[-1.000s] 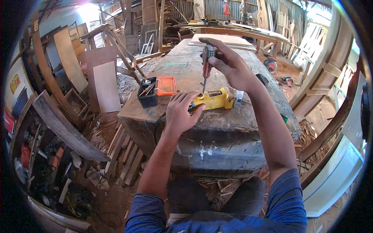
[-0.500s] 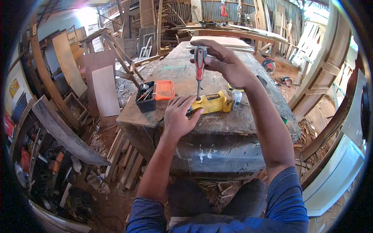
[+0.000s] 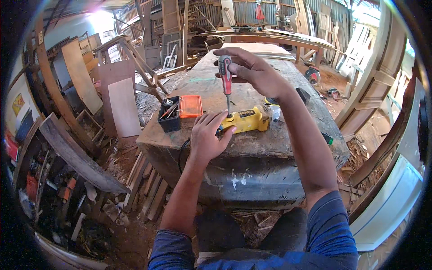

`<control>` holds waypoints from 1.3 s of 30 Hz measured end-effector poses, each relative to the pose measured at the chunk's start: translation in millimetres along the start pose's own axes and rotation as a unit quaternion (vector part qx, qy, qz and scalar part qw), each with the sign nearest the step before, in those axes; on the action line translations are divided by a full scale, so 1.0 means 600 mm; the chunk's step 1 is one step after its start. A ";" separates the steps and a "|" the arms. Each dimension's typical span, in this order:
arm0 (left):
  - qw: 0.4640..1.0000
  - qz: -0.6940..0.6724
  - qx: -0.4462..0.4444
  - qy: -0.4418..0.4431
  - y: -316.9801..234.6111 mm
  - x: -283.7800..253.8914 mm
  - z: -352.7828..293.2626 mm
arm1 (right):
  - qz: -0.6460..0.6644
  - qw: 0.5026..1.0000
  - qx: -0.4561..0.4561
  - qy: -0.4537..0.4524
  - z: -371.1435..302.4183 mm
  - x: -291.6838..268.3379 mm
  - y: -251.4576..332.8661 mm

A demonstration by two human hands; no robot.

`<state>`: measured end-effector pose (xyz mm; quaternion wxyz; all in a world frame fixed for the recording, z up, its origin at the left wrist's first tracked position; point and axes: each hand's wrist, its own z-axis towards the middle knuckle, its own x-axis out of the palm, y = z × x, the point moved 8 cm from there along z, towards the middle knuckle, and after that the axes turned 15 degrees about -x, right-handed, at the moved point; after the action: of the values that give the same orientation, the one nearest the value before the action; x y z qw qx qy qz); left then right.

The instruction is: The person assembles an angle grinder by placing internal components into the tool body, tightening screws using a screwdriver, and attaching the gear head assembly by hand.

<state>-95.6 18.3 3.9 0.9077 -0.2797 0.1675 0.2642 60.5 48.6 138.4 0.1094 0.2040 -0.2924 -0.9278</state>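
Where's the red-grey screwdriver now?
Head view, upper centre: the red-grey screwdriver is upright in the right hand, tip at the yellow power tool.

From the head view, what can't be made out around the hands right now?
- Tip of the screwdriver: head view, lost where it meets the yellow power tool.
- That tool's left end: head view, covered by the left hand.
- Small items in the black box: head view, too small and jumbled to identify.
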 end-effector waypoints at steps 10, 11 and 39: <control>1.000 0.005 -0.009 0.007 0.004 0.005 0.001 | -0.167 0.982 -0.091 0.003 0.012 0.009 0.004; 1.000 0.005 -0.010 0.008 0.005 0.005 0.001 | -0.169 0.980 -0.102 -0.011 0.012 0.012 0.006; 0.989 0.095 -0.027 0.107 0.004 0.027 0.027 | -0.315 0.771 -0.082 -0.548 -0.442 -0.190 0.093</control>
<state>-81.7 36.2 8.5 0.8474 -0.3135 0.2819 0.3227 284.2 -91.5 9.5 -0.3519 -0.2678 -0.1452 -0.8851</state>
